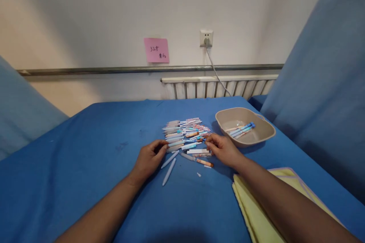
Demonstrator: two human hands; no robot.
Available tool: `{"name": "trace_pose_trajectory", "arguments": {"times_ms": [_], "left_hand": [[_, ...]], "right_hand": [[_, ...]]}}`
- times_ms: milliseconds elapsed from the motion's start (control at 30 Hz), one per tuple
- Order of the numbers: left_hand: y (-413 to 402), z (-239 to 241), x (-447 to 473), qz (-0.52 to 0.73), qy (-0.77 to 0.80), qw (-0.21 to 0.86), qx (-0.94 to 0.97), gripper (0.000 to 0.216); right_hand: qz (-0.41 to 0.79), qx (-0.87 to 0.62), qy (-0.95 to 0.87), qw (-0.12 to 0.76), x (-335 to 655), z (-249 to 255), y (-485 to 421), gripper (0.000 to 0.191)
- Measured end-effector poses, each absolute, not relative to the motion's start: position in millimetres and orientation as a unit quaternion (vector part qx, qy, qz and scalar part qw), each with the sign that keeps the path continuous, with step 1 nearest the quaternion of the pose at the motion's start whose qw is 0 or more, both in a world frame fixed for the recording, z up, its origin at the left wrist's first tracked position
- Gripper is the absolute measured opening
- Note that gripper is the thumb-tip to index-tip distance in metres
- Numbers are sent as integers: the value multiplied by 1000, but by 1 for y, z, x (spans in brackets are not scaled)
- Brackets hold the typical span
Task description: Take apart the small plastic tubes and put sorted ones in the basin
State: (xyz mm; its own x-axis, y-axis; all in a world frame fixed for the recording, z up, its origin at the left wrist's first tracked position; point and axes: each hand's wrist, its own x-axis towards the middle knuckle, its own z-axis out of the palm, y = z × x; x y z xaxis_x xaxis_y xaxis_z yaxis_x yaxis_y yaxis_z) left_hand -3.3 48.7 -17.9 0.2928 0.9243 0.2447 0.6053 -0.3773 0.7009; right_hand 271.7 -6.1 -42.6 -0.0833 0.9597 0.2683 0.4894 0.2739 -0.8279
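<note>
A pile of pens and pen parts (pixel 185 131) lies on the blue cloth, with pale barrels, white tubes and blue, orange and patterned pieces. At its left edge is my left hand (pixel 151 156), thumb and forefinger closed on the end of a light blue pen barrel (pixel 175 144). My right hand (pixel 224 149) is at the right edge with thumb and fingers pinched together; what they hold is hidden. Two loose pale blue barrels (pixel 169 172) lie near my left hand. A patterned piece with an orange end (pixel 204 163) and a small white tip (pixel 199 174) lie in front.
A beige basin (pixel 269 131) holding several pens stands at the right, just beyond my right hand. Under my right forearm lies a folded yellow cloth (pixel 245 207). Behind the table are a metal rail (pixel 119 70), a radiator (pixel 199 80) and a plugged-in cord (pixel 213 66). Blue curtains (pixel 316 83) hang at both sides.
</note>
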Motion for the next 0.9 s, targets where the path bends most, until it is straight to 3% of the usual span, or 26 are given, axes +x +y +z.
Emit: {"name": "trace_pose_trajectory", "arguments": {"times_ms": [400, 900], "left_hand": [[47, -12, -15, 275, 451, 269, 805, 24], [13, 13, -8, 47, 410, 208, 887, 20]], "right_hand": [[242, -520, -781, 246, 263, -34, -25, 7], [253, -552, -747, 271, 257, -35, -24, 12]]}}
